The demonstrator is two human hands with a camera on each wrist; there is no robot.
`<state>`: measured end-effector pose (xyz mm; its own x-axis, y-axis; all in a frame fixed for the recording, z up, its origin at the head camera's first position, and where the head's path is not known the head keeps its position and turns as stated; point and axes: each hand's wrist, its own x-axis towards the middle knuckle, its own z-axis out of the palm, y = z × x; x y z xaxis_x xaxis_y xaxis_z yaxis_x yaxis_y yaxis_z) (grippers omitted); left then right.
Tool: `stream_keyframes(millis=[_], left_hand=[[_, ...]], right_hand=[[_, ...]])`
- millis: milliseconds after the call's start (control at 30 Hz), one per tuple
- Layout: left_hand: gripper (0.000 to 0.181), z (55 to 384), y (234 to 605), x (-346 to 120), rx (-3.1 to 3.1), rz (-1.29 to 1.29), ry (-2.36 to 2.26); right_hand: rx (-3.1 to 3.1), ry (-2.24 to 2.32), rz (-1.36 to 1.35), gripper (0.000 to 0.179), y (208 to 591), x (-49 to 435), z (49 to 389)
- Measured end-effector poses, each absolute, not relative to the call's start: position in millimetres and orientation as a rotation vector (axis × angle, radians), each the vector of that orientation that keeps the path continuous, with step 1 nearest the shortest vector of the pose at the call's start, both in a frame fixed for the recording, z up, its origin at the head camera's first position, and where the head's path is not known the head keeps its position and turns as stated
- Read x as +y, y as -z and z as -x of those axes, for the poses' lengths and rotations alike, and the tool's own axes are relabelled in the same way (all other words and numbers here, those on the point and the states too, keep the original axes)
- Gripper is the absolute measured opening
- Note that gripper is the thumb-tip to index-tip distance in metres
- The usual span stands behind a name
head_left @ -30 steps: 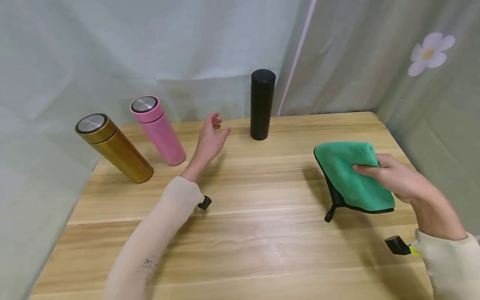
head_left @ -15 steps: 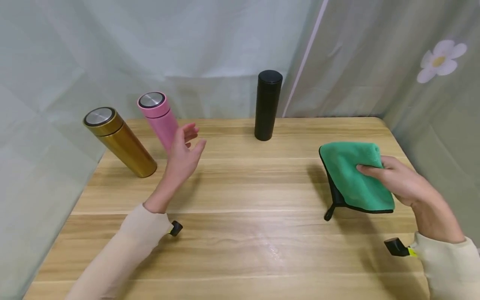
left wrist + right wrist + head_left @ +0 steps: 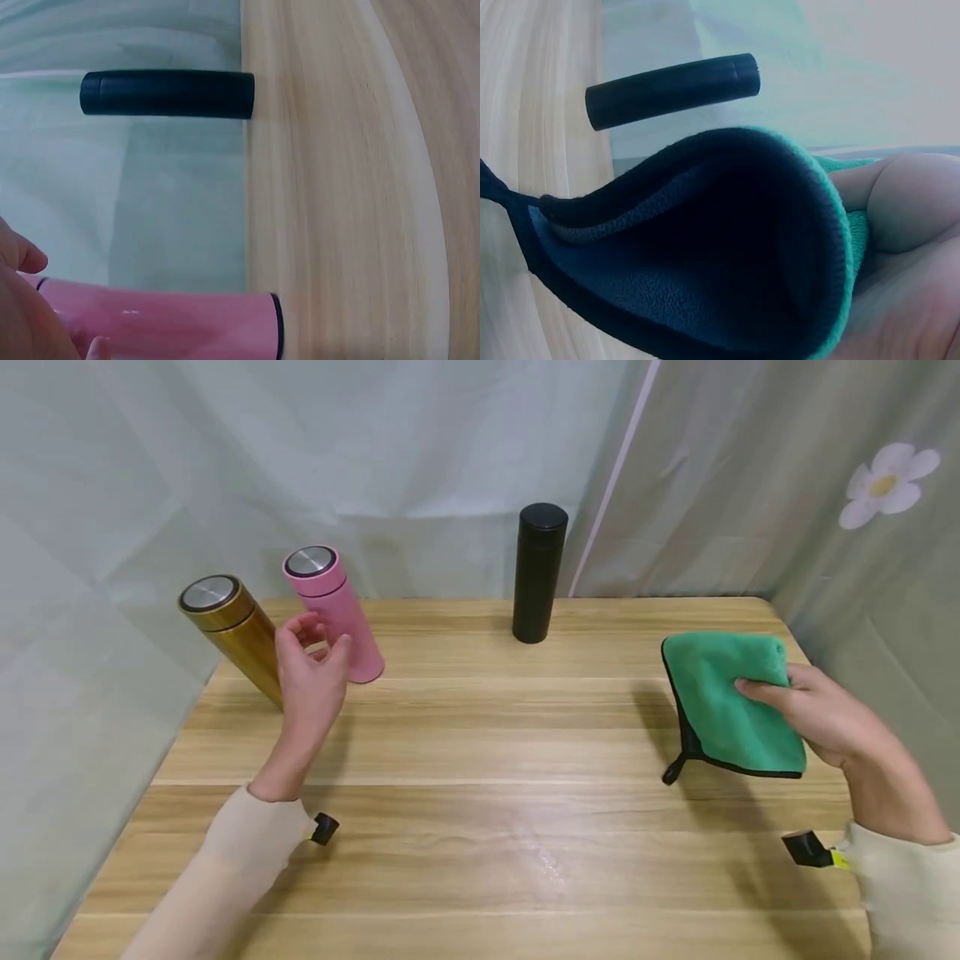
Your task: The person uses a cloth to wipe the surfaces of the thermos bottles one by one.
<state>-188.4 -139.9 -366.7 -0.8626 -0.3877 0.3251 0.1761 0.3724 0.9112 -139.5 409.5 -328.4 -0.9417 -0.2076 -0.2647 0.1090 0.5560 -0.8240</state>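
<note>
My left hand point(image 3: 309, 681) is raised between two thermos bottles, its fingers loosely bent with nothing in them. It overlaps the gold thermos point(image 3: 243, 643) and the lower left side of the pink thermos point(image 3: 351, 631) in the head view. In the left wrist view the pink thermos point(image 3: 180, 322) lies right beside the thumb and fingers. On the right, my right hand point(image 3: 828, 714) pinches a green cloth point(image 3: 738, 710) with a black edge and a small hanging loop. Folded over, the cloth point(image 3: 630, 292) shows its dark inner side in the right wrist view.
A black thermos point(image 3: 538, 577) stands upright near the back edge of the wooden table point(image 3: 480, 735). Pale curtains point(image 3: 420, 443) hang behind and at both sides, one with a white flower point(image 3: 888, 485).
My left hand has moved left and a little nearer, from between the pink and black thermoses to in front of the gold and pink ones. The right hand still holds the green cloth.
</note>
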Motion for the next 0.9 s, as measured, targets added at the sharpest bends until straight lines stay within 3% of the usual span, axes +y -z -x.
stream_keyframes(millis=[433, 700, 900], left_hand=[[0.095, 219.1, 380.2, -155.4, -2.194, -0.247, 1.604], [0.099, 241.3, 391.9, -155.8, -2.197, -0.199, 1.686], [0.093, 246.5, 391.4, -155.8, -2.221, -0.270, 1.633]], right_hand=[[2.459, 1.334, 0.083, 0.058, 331.4, 413.2, 142.0], [2.458, 1.356, 0.108, 0.058, 334.3, 410.5, 142.8], [2.482, 1.354, 0.123, 0.056, 335.3, 409.0, 144.3]])
